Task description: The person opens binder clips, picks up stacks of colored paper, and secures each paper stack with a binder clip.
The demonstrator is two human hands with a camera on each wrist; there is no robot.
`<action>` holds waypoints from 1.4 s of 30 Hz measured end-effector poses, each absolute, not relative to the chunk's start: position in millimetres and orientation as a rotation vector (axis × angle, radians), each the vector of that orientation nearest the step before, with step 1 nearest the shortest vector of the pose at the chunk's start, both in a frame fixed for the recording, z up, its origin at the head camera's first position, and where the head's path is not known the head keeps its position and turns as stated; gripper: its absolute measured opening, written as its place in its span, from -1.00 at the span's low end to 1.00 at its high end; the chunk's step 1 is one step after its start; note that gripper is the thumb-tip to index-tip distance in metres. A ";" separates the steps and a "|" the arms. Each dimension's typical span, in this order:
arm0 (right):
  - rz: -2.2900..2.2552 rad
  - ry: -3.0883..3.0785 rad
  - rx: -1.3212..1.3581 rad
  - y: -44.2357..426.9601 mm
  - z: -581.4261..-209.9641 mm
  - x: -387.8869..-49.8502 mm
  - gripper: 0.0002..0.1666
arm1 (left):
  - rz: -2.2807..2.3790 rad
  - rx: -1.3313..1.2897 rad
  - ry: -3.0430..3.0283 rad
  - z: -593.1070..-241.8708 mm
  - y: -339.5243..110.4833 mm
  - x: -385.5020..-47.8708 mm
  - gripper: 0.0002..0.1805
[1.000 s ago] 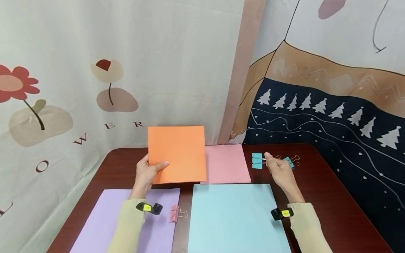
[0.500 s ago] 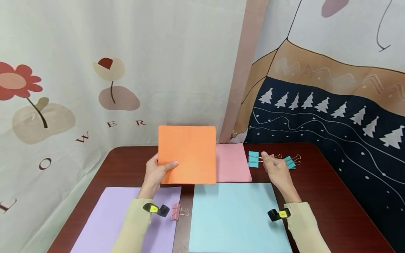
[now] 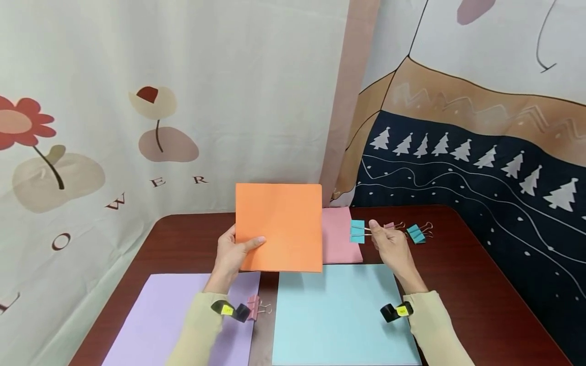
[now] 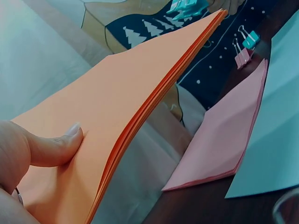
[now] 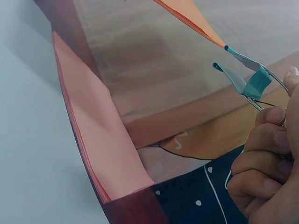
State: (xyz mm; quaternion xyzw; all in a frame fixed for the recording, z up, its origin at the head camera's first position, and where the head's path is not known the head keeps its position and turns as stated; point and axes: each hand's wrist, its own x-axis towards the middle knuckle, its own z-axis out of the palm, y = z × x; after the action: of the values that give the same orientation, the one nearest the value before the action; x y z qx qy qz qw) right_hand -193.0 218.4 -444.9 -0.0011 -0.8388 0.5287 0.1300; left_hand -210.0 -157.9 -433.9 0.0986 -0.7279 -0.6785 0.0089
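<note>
My left hand (image 3: 232, 254) grips a stack of orange paper (image 3: 286, 223) at its lower left, thumb in front, and holds it up off the table. Several layered sheets show along the stack's edge in the left wrist view. My right hand (image 3: 392, 249) pinches the wire handles of a teal binder clip (image 3: 357, 232). In the right wrist view that clip's jaws are spread apart, close to a corner of the orange stack; whether they touch it, I cannot tell. Behind the orange stack lies a stack of pink paper (image 3: 341, 244), partly hidden.
On the dark wooden table (image 3: 476, 284) lie light blue paper (image 3: 343, 320) in front and purple paper (image 3: 183, 315) at left. A pink binder clip (image 3: 254, 307) sits on the purple paper's right edge. Another teal clip (image 3: 416, 234) and a pink clip (image 3: 389, 225) lie beyond my right hand.
My left hand has carried the orange stack to the right, covering more of the pink paper. My right hand has moved left with the teal binder clip, narrowing the gap between them.
</note>
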 end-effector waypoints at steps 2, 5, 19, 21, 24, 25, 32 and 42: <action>1.550 -2.433 0.012 216.9 -445.2 -192.3 -0.20 | -2.118 0.299 -2.273 -434.8 -155.0 -208.8 -0.35; 1.580 -2.411 0.039 214.7 -445.2 -191.3 -0.20 | -2.121 0.276 -2.267 -436.3 -150.3 -207.6 -0.35; 1.611 -2.389 0.053 206.3 -445.1 -190.3 -0.19 | -2.177 0.216 -2.236 -439.1 -127.0 -201.0 -0.36; 1.605 -2.386 0.035 205.6 -446.1 -190.0 -0.19 | -2.189 0.216 -2.232 -440.3 -124.3 -200.0 -0.37; 1.603 -2.385 0.015 204.1 -447.1 -189.9 -0.19 | -2.198 0.219 -2.233 -441.7 -120.7 -198.0 -0.37; 1.607 -2.384 0.011 203.5 -447.4 -190.1 -0.19 | -2.194 0.224 -2.238 -442.2 -119.8 -197.3 -0.37; 1.613 -2.394 0.001 199.7 -448.1 -189.7 -0.20 | -2.185 0.231 -2.256 -443.0 -113.5 -193.3 -0.40; 1.633 -2.409 -0.005 195.0 -450.4 -188.3 -0.20 | -2.222 0.223 -2.221 -444.9 -105.3 -189.2 -0.40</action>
State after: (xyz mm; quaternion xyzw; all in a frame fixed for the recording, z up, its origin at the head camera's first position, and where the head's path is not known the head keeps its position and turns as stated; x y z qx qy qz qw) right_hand -188.3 195.0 -450.4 -0.0016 -0.8222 0.5573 0.1154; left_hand -189.2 -105.3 -444.9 0.0709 -0.7052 -0.7054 -0.0041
